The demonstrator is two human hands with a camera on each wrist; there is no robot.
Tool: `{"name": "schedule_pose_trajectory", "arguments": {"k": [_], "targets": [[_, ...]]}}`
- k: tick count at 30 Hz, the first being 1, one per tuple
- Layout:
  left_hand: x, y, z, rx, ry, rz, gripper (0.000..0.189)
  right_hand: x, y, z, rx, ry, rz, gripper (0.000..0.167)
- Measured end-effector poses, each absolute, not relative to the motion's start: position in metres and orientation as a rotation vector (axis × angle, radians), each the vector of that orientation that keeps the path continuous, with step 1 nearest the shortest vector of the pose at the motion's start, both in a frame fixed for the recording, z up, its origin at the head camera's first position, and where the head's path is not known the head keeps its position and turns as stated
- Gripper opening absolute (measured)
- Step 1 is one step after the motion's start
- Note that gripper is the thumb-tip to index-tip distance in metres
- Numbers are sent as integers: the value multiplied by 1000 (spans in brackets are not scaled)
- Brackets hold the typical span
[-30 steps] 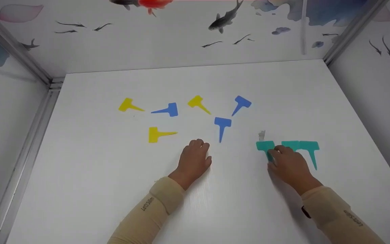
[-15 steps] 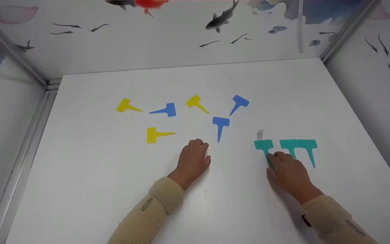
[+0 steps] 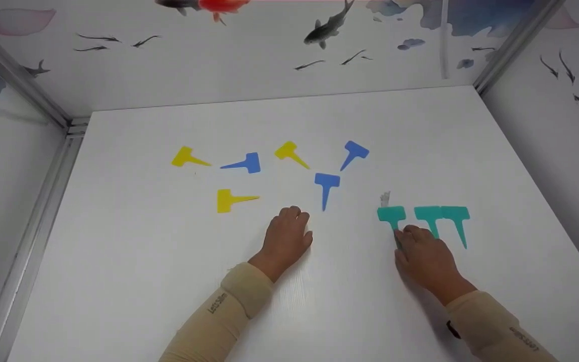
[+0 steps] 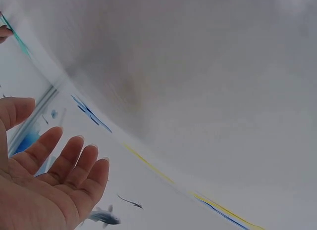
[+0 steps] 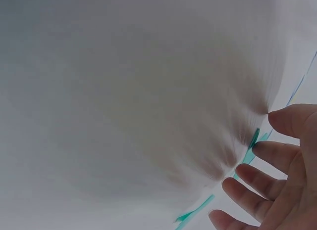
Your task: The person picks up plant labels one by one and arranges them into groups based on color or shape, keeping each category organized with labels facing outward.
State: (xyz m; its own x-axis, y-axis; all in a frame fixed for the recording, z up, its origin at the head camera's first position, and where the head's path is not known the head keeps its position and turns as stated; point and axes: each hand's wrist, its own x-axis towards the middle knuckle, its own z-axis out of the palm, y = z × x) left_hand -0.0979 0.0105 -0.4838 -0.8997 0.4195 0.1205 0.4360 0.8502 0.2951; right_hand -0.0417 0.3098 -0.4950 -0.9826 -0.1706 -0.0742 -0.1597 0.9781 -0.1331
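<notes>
On the white table, my right hand (image 3: 426,256) touches the stem of the leftmost green T-shaped plant label (image 3: 391,213) with its fingertips. In the right wrist view, the thumb stands apart from the index finger, which meets the green plastic. Two more green labels, one (image 3: 427,213) partly behind the hand and another (image 3: 455,213) to its right, lie side by side with heads touching. My left hand (image 3: 287,239) rests on the table, holding nothing, its fingers loosely bent. Nearest to it are a blue label (image 3: 327,180) and a yellow label (image 3: 224,200).
Farther back lie two yellow labels (image 3: 183,157) (image 3: 286,150) and two blue labels (image 3: 253,163) (image 3: 355,150), pointing various ways. A small grey mark (image 3: 385,199) shows behind the left green label. Walls with painted fish (image 3: 327,32) enclose the table.
My right fingers have slid slightly back toward me along the left green label's stem, uncovering more of the middle green label. The left hand stays put. The head view has shifted a little.
</notes>
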Motion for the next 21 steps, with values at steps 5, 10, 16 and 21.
{"name": "schedule_pose_trajectory", "arguments": {"k": [5, 10, 16, 21], "targets": [[-101, 11, -484, -677, -3019, -474, 30, -41, 311, -495, -289, 3063, -169, 46], [-104, 12, -484, -652, -3088, -451, 34, -41, 314, -495, -306, 3070, -168, 45], [-110, 13, -487, -650, -3112, -427, 35, -39, 318, -494, -269, 3046, -174, 46], [-121, 15, -483, -636, -3130, -441, 35, -38, 319, -494, -257, 3039, -174, 47]]}}
